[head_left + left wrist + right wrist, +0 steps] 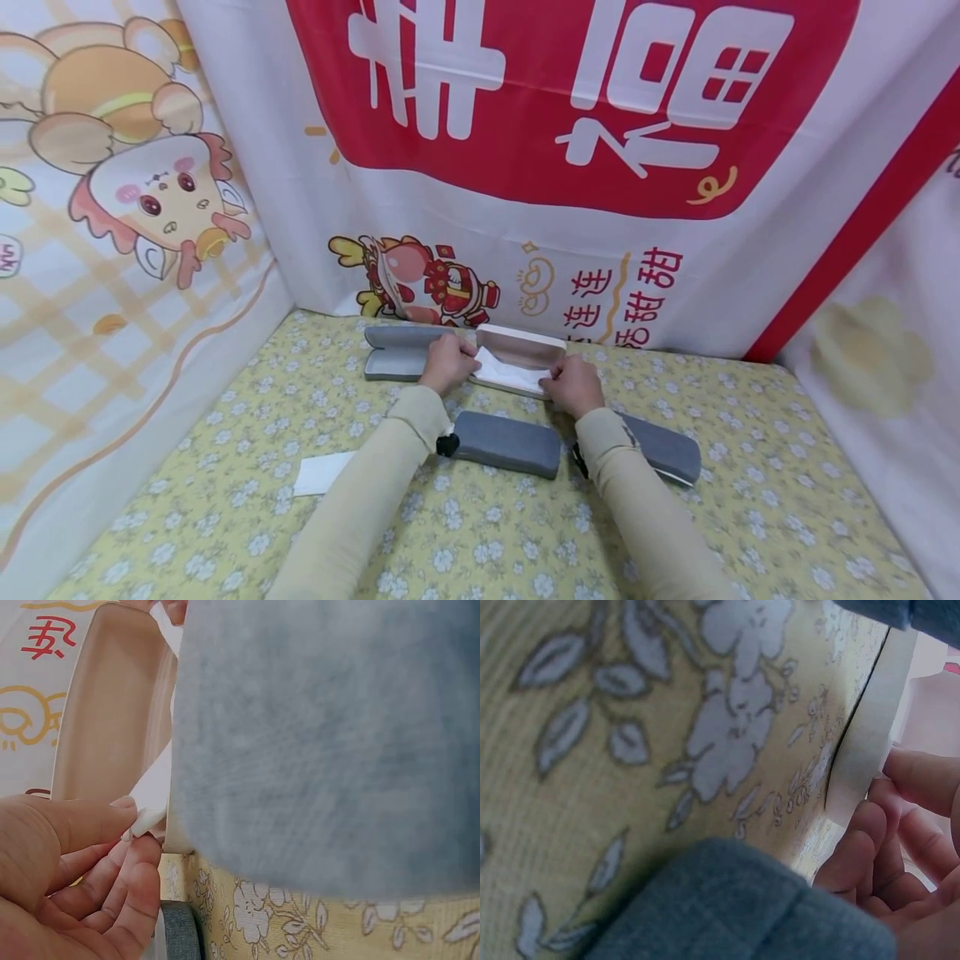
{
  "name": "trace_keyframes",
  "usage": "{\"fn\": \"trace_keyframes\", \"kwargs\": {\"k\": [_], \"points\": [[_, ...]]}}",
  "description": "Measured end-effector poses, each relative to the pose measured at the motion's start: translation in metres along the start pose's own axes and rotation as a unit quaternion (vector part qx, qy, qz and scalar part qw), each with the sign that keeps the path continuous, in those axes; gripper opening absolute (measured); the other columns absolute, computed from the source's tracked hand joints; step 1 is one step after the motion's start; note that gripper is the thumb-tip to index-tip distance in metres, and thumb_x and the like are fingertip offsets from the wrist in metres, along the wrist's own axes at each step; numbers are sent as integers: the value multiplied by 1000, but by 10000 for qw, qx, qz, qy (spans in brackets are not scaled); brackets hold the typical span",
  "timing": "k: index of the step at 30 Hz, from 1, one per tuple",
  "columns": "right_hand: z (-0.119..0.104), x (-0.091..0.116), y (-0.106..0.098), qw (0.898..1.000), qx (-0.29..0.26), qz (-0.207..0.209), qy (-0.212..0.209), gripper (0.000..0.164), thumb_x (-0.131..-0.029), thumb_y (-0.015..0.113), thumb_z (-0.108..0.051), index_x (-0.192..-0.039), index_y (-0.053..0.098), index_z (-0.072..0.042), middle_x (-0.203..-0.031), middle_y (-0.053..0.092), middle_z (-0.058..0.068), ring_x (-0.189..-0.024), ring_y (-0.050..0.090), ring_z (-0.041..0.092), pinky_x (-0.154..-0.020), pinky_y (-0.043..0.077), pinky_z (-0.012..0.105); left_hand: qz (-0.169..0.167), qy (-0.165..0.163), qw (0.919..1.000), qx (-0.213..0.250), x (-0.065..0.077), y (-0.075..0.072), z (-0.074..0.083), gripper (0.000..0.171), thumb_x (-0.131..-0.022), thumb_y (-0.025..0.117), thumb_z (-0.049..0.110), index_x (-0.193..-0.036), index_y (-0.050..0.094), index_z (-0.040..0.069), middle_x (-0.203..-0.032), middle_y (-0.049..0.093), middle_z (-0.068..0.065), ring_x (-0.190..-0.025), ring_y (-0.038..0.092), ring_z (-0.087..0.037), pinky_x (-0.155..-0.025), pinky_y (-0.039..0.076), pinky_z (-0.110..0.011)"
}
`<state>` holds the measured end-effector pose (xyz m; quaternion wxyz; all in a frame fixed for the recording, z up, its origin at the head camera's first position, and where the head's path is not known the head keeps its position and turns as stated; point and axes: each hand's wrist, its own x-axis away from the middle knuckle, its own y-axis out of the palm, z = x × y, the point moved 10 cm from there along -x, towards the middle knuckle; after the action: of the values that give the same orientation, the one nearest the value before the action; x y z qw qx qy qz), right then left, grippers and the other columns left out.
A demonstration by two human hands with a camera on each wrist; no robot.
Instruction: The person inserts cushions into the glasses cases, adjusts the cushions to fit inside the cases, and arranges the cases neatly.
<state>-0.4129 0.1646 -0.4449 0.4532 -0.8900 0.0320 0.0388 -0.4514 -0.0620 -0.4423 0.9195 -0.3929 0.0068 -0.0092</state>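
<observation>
An open glasses case with a pale outside and pinkish inside [517, 343] stands at the back of the table, lid raised toward the wall. A thin white cloth [510, 373] spans its lower half. My left hand [448, 364] pinches the cloth's left end between thumb and fingers, clearly seen in the left wrist view. At the other end, my right hand [575, 386] pinches near the case's front right corner. The right wrist view shows that hand's thumb and fingertips [866, 821] together right at the pale rim.
Left of the pale case lies an open grey glasses case [386, 363]. A closed grey case [506, 443] is between my forearms, and another grey case [663, 450] is partly behind my right sleeve. A flat white piece [321, 473] lies beside my left sleeve.
</observation>
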Motion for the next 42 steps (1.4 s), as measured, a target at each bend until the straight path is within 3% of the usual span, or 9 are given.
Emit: {"fn": "trace_keyframes", "kwargs": {"k": [11,16,21,26,32,37,39,42], "points": [[2,3,-5,9999,49,-17,102,37,-76,74,-23,-52,49,-9,-47,42,-1,-46,40,17,-45,33,31,91,219,9996,-157,3,-5,2,9,-77,74,16,-72,69,11,-74,60,-1,-74,52,-18,-70,43,-33],[4,4,-12,9999,41,68,98,31,-76,74,-28,-54,60,-11,-54,54,-3,-51,48,17,-51,40,31,282,245,9990,-226,1,-11,2,6,-78,72,16,-72,71,12,-78,60,2,-76,52,-18,-73,43,-33],[12,2,-21,9994,-253,135,192,26,-78,72,-28,-58,68,-11,-54,60,-3,-51,53,17,-50,43,31,299,140,9993,-173,-1,-13,-1,27,-82,60,16,-55,62,11,-56,53,0,-57,48,-19,-53,39,-31],[20,1,-35,9967,-670,326,323,27,-81,68,-27,-60,67,-10,-55,61,4,-46,50,17,-47,41,31,344,-141,9993,-51,-3,-14,-6,42,-87,54,24,-48,47,12,-46,41,-1,-46,42,-20,-46,34,-31],[36,-1,-37,9898,-994,236,989,47,-87,57,-42,-60,66,-5,-64,65,13,-47,52,24,-45,41,34,-28,-727,9971,221,-7,-5,-14,52,-92,43,48,-59,55,9,-56,58,-7,-56,57,-25,-55,42,-34],[44,-2,-21,9678,-1909,-325,1607,66,-90,43,-55,-82,67,5,-81,67,19,-71,63,36,-60,51,43,-479,-1390,9878,517,-12,7,-20,62,-89,31,64,-76,58,9,-71,61,-11,-60,64,-26,-56,52,-36],[45,-2,-15,9576,-2204,-519,1782,72,-90,38,-59,-89,65,7,-86,66,21,-77,63,37,-65,51,45,-574,-1548,9848,538,-13,10,-21,66,-87,27,68,-81,58,9,-75,60,-13,-61,65,-27,-57,53,-38],[43,-5,-10,9515,-2314,-674,1911,78,-90,31,-62,-94,64,8,-88,66,22,-77,64,36,-66,52,44,-582,-1602,9844,445,-15,9,-18,71,-85,24,70,-82,57,8,-74,61,-15,-60,65,-28,-57,53,-40]]}}
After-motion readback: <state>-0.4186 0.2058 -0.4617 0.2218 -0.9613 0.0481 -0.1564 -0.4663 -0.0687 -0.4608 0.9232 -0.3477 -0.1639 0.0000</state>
